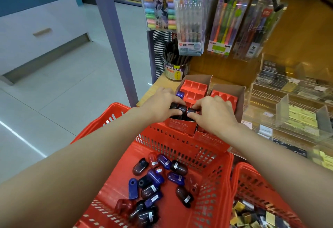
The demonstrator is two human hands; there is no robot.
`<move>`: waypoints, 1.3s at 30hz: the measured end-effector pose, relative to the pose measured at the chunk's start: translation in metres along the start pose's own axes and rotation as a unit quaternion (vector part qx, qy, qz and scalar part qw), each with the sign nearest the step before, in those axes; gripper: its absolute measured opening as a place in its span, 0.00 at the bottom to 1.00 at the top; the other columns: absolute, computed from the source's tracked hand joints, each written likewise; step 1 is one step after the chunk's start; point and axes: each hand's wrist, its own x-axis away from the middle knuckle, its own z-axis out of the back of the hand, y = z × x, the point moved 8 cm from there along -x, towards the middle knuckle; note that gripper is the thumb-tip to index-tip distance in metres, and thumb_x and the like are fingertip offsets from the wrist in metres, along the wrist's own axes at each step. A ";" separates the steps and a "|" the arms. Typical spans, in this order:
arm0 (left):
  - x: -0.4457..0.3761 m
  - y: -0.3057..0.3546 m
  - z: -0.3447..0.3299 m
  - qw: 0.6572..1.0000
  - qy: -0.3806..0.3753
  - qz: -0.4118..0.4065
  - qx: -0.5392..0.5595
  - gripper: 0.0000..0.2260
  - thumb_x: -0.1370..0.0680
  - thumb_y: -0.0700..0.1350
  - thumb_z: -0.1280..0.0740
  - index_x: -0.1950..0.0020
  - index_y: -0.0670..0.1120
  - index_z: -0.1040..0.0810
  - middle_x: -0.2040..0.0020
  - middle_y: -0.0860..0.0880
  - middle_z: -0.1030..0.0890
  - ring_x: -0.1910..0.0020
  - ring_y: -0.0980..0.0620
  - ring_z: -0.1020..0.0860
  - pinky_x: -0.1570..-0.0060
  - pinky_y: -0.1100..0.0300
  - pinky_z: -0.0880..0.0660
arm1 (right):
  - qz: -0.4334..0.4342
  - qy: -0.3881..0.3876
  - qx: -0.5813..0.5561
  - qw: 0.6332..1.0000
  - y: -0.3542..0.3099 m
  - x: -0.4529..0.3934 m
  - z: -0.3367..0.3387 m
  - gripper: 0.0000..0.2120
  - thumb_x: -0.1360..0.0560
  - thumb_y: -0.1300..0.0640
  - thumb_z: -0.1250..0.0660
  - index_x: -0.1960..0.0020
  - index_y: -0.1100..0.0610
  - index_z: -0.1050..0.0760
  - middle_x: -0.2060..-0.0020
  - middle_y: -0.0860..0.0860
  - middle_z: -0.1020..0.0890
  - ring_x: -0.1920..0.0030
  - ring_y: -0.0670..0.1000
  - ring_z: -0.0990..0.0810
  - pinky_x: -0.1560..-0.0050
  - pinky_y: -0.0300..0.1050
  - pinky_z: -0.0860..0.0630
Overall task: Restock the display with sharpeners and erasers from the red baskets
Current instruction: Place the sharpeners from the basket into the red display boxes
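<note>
Fingers of the left hand [160, 101] and right hand [214, 112] pinch a row of dark capsule-shaped sharpeners [182, 109] over the red-trayed cardboard display box [194, 87]. Most slots look unfilled; many sharpeners remain in the red plastic basket [212, 179], erasers in its neighbour [252, 179].

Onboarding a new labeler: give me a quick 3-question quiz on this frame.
1. True or false: both hands, left hand and right hand, hold dark sharpeners over the left display box.
2. What lies in the big red basket? A) loose sharpeners B) pens C) nothing
3. Fill in: the blue sharpener already seated sits in the tray's ____ column.

Key: 1 true; 2 A; 3 left.
</note>
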 end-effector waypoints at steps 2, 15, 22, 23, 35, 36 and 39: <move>0.008 0.004 0.008 0.999 0.031 -0.007 0.015 0.19 0.24 0.52 0.29 0.33 0.54 0.23 0.39 0.45 0.28 0.36 0.45 0.34 0.33 0.51 0.37 | 0.015 0.003 0.034 0.999 -0.009 0.003 0.006 0.17 0.23 0.42 0.35 0.40 0.50 0.20 0.43 0.51 0.19 0.38 0.56 0.27 0.40 0.55 0.33; 0.183 -0.107 -0.147 0.927 -0.252 0.227 0.161 0.08 0.23 0.36 0.36 0.48 0.38 0.18 0.63 0.49 0.21 0.61 0.51 0.24 0.64 0.64 0.27 | -0.061 -0.263 -0.211 0.940 -0.034 0.115 -0.185 0.10 0.26 0.60 0.35 0.51 0.51 0.17 0.56 0.48 0.15 0.52 0.50 0.18 0.55 0.35 0.30; 0.187 -0.163 -0.206 0.894 -0.249 0.358 0.105 0.21 0.22 0.45 0.31 0.30 0.48 0.29 0.36 0.44 0.22 0.39 0.45 0.23 0.41 0.56 0.25 | -0.084 -0.388 -0.160 0.904 -0.036 0.146 -0.290 0.10 0.26 0.59 0.32 0.45 0.54 0.19 0.46 0.52 0.16 0.43 0.51 0.19 0.44 0.38 0.28; 0.187 -0.166 -0.217 0.888 -0.254 0.374 0.091 0.24 0.23 0.47 0.31 0.28 0.46 0.32 0.34 0.43 0.24 0.37 0.44 0.24 0.40 0.55 0.26 | -0.070 -0.401 -0.163 0.899 -0.042 0.151 -0.301 0.11 0.26 0.59 0.31 0.44 0.54 0.20 0.46 0.52 0.17 0.44 0.51 0.19 0.44 0.38 0.27; 0.183 -0.188 -0.222 0.834 -0.115 0.497 0.210 0.24 0.27 0.42 0.28 0.33 0.44 0.31 0.40 0.41 0.24 0.41 0.42 0.23 0.43 0.54 0.24 | -0.015 -0.284 -0.157 0.946 -0.064 0.121 -0.298 0.04 0.25 0.54 0.33 0.51 0.52 0.21 0.52 0.50 0.17 0.49 0.53 0.19 0.48 0.48 0.22; 0.181 -0.190 -0.212 0.803 -0.083 0.516 0.287 0.23 0.27 0.40 0.27 0.34 0.43 0.30 0.42 0.42 0.24 0.43 0.43 0.23 0.43 0.53 0.23 | 0.012 -0.236 -0.167 0.957 -0.070 0.109 -0.291 0.07 0.24 0.56 0.34 0.47 0.52 0.21 0.49 0.50 0.18 0.46 0.53 0.20 0.46 0.49 0.23; 0.177 -0.184 -0.187 0.725 -0.070 0.516 0.451 0.16 0.24 0.39 0.29 0.39 0.44 0.29 0.47 0.44 0.22 0.50 0.47 0.21 0.48 0.50 0.21 | 0.184 -0.167 -0.094 0.964 -0.105 0.089 -0.286 0.15 0.23 0.60 0.36 0.37 0.53 0.25 0.40 0.47 0.23 0.37 0.52 0.29 0.37 0.49 0.32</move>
